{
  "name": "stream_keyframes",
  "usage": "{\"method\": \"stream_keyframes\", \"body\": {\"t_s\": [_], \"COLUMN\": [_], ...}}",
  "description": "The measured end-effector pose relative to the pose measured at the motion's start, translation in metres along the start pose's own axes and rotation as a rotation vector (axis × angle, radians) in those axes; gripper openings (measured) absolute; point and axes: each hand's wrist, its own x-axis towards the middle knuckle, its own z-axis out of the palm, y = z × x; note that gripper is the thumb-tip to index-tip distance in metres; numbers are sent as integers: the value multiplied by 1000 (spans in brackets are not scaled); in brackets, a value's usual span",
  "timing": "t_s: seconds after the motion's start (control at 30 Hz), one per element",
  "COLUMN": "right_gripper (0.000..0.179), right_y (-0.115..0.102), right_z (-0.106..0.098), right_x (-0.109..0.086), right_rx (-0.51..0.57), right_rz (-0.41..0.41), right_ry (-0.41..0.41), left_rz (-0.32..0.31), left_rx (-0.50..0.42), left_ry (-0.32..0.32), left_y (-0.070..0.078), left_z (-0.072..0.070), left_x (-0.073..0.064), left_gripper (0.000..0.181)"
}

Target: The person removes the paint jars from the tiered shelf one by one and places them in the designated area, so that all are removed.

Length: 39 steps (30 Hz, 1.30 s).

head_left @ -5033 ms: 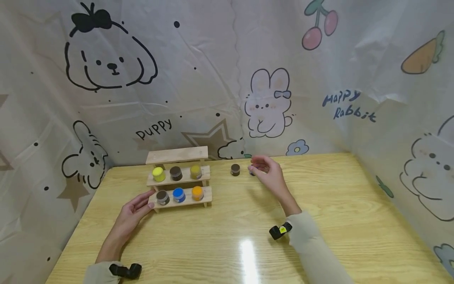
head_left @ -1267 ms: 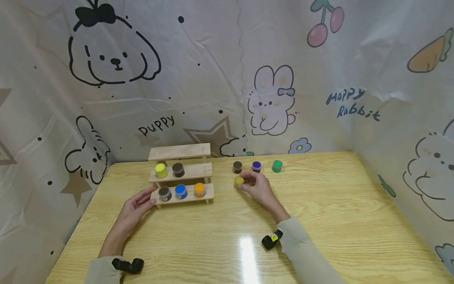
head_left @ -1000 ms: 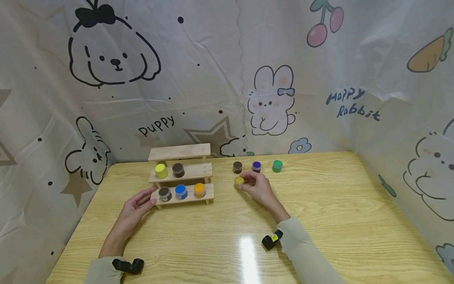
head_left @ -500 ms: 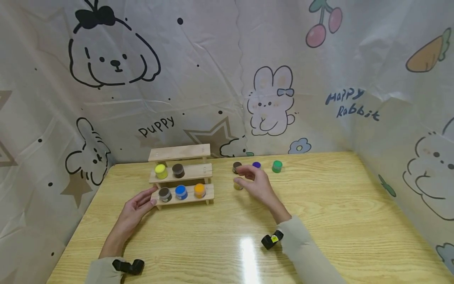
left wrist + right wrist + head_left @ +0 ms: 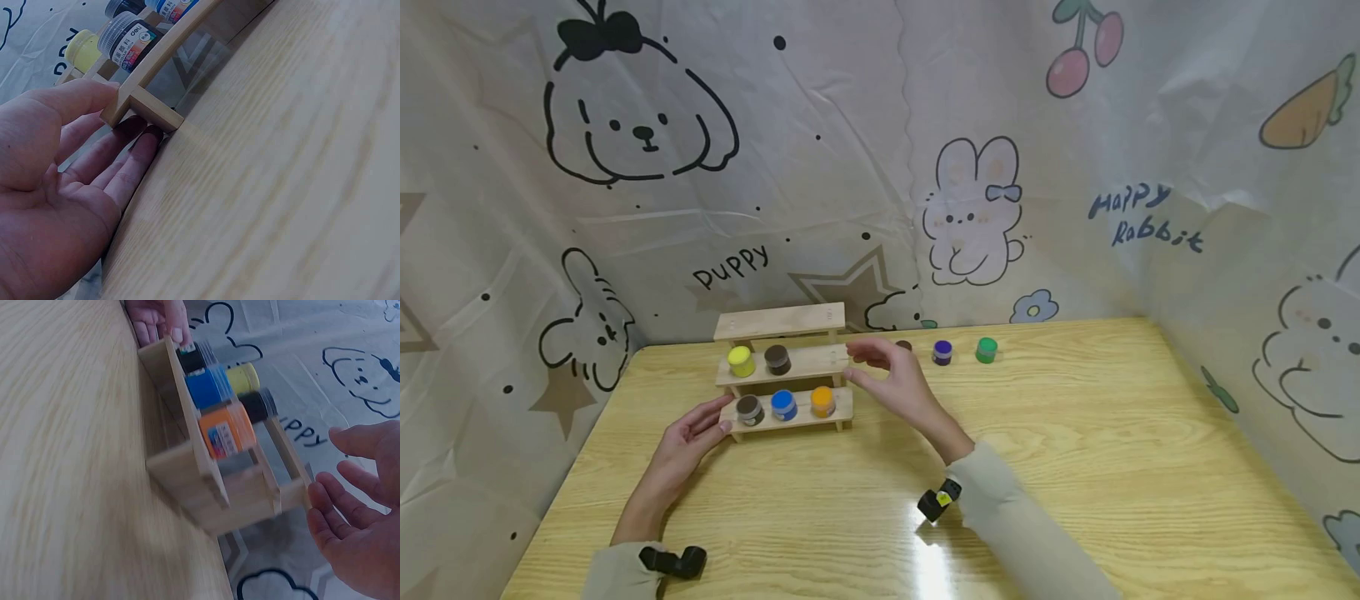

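A three-tier wooden stand [image 5: 781, 320] stands at the back left of the table. My left hand [image 5: 685, 446] holds its lower left end, thumb on the shelf and fingers by the leg [image 5: 156, 111]. Black [image 5: 749, 409], blue [image 5: 784, 405] and orange [image 5: 822, 402] paint jars sit on the bottom shelf. On the middle shelf are a yellow jar [image 5: 741, 361] and a dark jar [image 5: 777, 359]. My right hand [image 5: 898, 387], thumb and fingers apart, is beside that shelf's right end, holding nothing. The ochre jar is hidden from the head view.
Right of the stand, along the table's back edge, are a partly covered dark jar [image 5: 906, 345], a purple jar [image 5: 942, 352] and a green jar [image 5: 987, 350]. A printed cloth [image 5: 827, 192] hangs behind the table [image 5: 1075, 433].
Purple and green jars now stand on the table. The ochre jar left the middle shelf, and my right hand set it on the table, released it and moved left. My left hand stays on the stand.
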Motion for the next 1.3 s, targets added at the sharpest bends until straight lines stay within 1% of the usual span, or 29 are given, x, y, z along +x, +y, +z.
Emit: {"method": "stream_keyframes", "body": {"t_s": [0.1, 0.27, 0.43, 0.6, 0.83, 1.0, 1.13, 1.3], "right_gripper": [37, 36, 38, 42, 42, 41, 39, 36], "right_y": [-4, -8, -10, -12, -13, -13, -14, -15], "right_z": [11, 28, 42, 54, 71, 83, 88, 89], "right_x": [9, 20, 30, 38, 49, 55, 56, 56], "right_rx": [15, 49, 13, -21, -54, -118, -144, -164], "right_rz": [-12, 3, 8, 8, 51, 33, 35, 49], "right_ry": [-22, -78, -101, -105, -96, -98, -89, -84], "left_rz": [2, -10, -26, -33, -48, -50, -42, -41], "left_rx": [-2, 2, 6, -3, -1, 2, 4, 7], "left_ry": [0, 2, 0, -8, -8, -3, -4, 0], "left_y": [0, 0, 1, 3, 5, 4, 3, 4], "left_z": [0, 0, 1, 2, 3, 2, 2, 1], "left_x": [0, 1, 2, 3, 3, 2, 1, 0], "left_gripper": [59, 60, 61, 61, 61, 61, 61, 61]}}
